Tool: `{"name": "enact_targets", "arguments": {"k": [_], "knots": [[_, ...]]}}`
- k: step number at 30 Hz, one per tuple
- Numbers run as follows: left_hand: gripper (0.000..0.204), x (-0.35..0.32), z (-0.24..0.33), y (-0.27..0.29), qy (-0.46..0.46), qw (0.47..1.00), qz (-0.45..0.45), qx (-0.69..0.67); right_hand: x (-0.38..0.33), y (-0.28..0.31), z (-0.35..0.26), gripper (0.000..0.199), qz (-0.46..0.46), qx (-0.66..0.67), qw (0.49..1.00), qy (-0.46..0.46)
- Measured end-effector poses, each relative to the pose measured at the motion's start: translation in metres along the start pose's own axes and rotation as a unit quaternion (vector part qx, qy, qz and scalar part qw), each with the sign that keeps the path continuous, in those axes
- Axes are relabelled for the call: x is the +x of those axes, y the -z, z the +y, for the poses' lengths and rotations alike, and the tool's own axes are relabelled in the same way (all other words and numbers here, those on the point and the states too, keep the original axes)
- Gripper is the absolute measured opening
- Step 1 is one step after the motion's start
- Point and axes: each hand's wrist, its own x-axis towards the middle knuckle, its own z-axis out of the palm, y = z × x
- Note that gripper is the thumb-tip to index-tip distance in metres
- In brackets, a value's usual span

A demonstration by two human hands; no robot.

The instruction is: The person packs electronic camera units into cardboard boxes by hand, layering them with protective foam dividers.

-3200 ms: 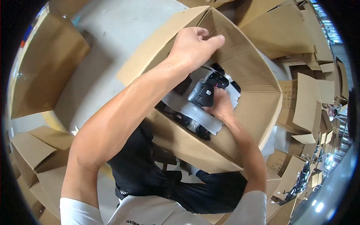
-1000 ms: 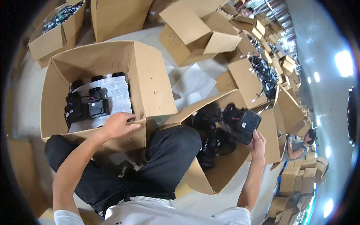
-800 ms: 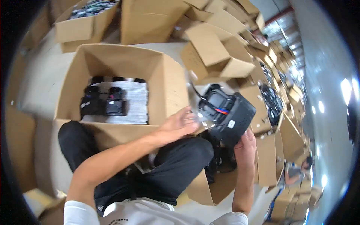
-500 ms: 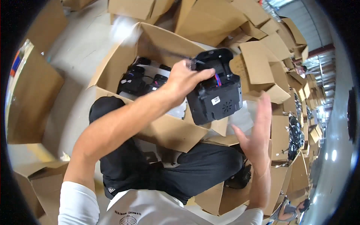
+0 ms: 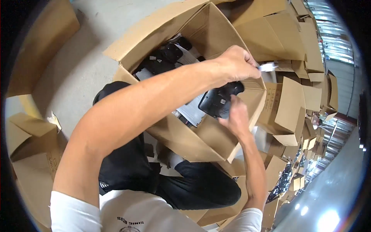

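A large open cardboard box (image 5: 201, 135) stands in front of my knees. Inside it lie black devices (image 5: 164, 58) on white sheets (image 5: 195, 112). My right hand (image 5: 234, 118) holds another black device (image 5: 218, 101) inside the box near its right wall. My left hand (image 5: 234, 62) is above that device, fingers pinched on a small white tag or strip (image 5: 267, 67). My left forearm crosses over the box and hides part of its contents.
I sit on a grey concrete floor (image 5: 77, 65) in black trousers. Open and flattened cardboard boxes (image 5: 293, 100) crowd the right side and the left edge (image 5: 27, 143). More black devices lie in a box at lower right (image 5: 284, 181).
The black device has gone from held up above the box to down inside it in my right hand. My left hand has left the device's top and now pinches a white strip.
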Motion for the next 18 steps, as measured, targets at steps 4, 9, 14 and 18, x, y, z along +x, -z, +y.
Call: {"name": "enact_targets", "arguments": {"k": [4, 9, 14, 18], "knots": [[0.051, -0.011, 0.006, 0.015, 0.035, 0.984, 0.087, 0.150, 0.017, -0.121, 0.031, 0.091, -0.098, 0.072, 0.986, -0.109], [0.060, -0.015, 0.013, 0.034, 0.010, 0.976, 0.113, 0.187, 0.011, -0.219, 0.029, 0.085, -0.112, -0.005, 0.985, -0.131], [0.058, -0.008, 0.010, 0.038, 0.015, 0.974, 0.107, 0.200, 0.006, -0.237, 0.035, 0.080, -0.086, 0.038, 0.984, -0.154], [0.057, -0.008, 0.004, 0.036, -0.012, 0.972, 0.102, 0.213, 0.005, -0.229, 0.020, 0.077, -0.080, 0.023, 0.988, -0.133]]}}
